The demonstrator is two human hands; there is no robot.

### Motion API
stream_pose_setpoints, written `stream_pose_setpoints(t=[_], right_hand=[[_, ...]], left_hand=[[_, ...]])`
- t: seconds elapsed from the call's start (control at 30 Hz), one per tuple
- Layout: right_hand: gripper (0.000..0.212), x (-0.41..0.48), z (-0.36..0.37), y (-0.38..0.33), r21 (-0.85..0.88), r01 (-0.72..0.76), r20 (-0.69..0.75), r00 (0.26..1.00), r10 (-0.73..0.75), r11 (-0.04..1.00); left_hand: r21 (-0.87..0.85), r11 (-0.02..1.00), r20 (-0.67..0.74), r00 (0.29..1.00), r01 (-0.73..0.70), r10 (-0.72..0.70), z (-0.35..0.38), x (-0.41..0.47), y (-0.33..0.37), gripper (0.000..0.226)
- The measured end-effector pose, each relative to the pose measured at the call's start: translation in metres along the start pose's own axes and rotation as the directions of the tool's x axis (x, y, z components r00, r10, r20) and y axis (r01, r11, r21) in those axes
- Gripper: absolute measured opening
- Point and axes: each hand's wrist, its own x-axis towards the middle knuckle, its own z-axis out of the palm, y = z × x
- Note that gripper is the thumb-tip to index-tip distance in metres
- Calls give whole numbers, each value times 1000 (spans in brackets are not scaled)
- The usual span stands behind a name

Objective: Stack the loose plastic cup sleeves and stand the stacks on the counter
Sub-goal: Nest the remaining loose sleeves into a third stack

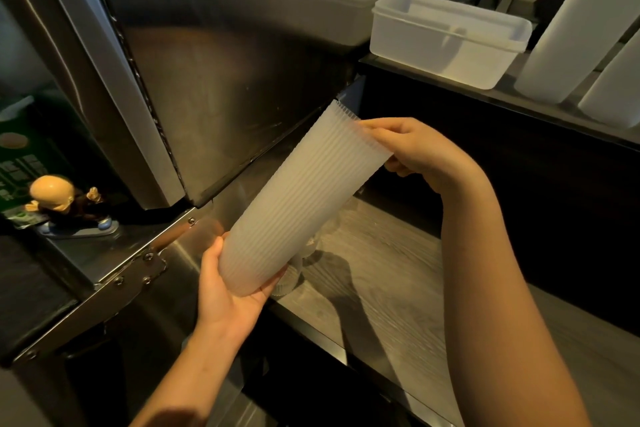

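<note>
head view, stack: translucent white ribbed plastic stack of cup sleeves [301, 204], held in the air above the grey wood-grain surface [398, 322].
left hands: the left hand [225, 295] is curled round the lower end.
right hands: the right hand [422, 152] pinches the upper rim.
axis: long axis tilted, lower end down-left, upper end up-right.
handling: probably light, thin and slick; the nested pieces could slip apart, so support both ends.
below: perhaps clear ribbed pieces under the stack, mostly hidden.
</note>
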Motion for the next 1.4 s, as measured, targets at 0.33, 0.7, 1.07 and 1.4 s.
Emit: stream_pose_setpoints(t=[0.33, 0.7, 1.07, 1.4], right_hand=[[18, 83, 75, 122, -175, -65, -166, 985, 36, 982], [25, 115, 100, 148, -632, -154, -5, 981, 194, 760], [15, 122, 103, 149, -599, -133, 152, 949, 275, 790], [27, 127, 109, 179, -616, -148, 6, 981, 193, 774]], left_hand=[[-72, 997, -22, 999, 28, -30, 4, 0, 1, 31], [-73, 997, -55, 998, 39, -43, 5, 3, 2, 36], [-62, 997, -82, 995, 45, -50, 5, 3, 5, 38], [-49, 998, -62, 997, 35, -38, 4, 2, 5, 39]])
